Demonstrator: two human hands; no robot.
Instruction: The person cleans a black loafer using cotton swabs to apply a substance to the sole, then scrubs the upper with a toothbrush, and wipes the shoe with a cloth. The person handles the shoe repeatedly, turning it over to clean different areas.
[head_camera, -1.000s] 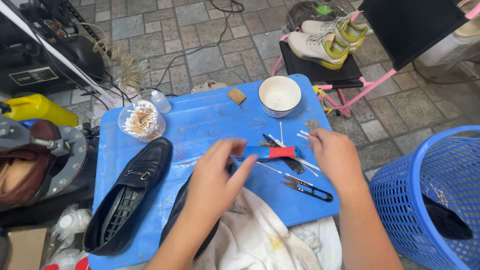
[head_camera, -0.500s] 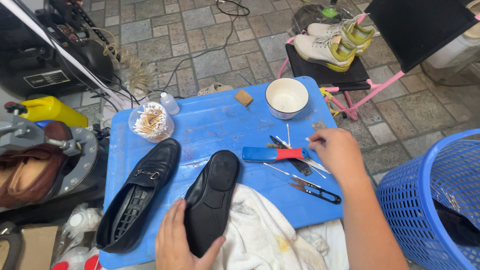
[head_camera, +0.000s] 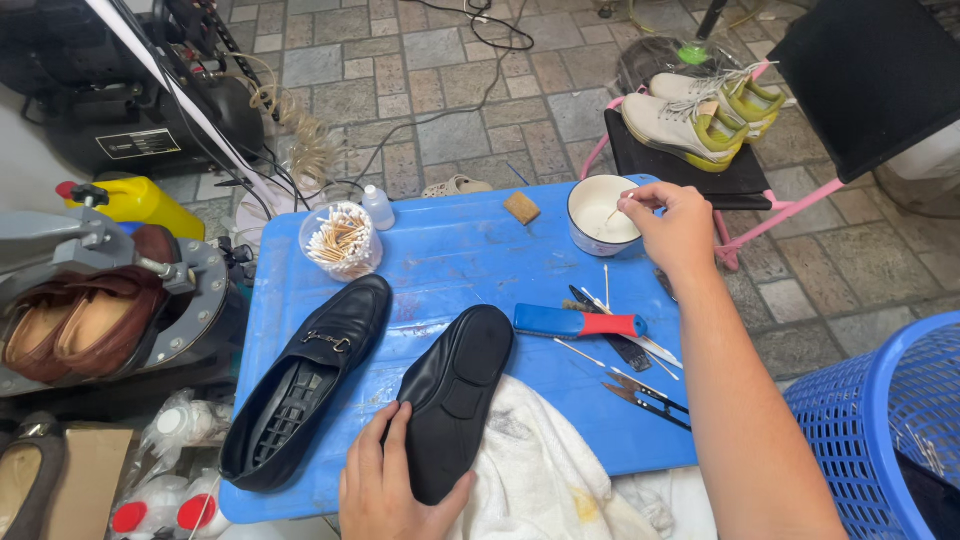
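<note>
- Where the blue table meets its left edge, a black loafer lies with its heel toward the camera, a cup of swabs behind it.
- Left hand lies flat and open, fingers spread on the heel end of the black sole, which rests sole-up, partly on a white cloth.
- Right of the sole lie a blue-and-red tool and black snips.
- Right hand pinches a swab, its tip inside the white bowl at the table's far edge.
- Far right stands a blue basket.
</note>
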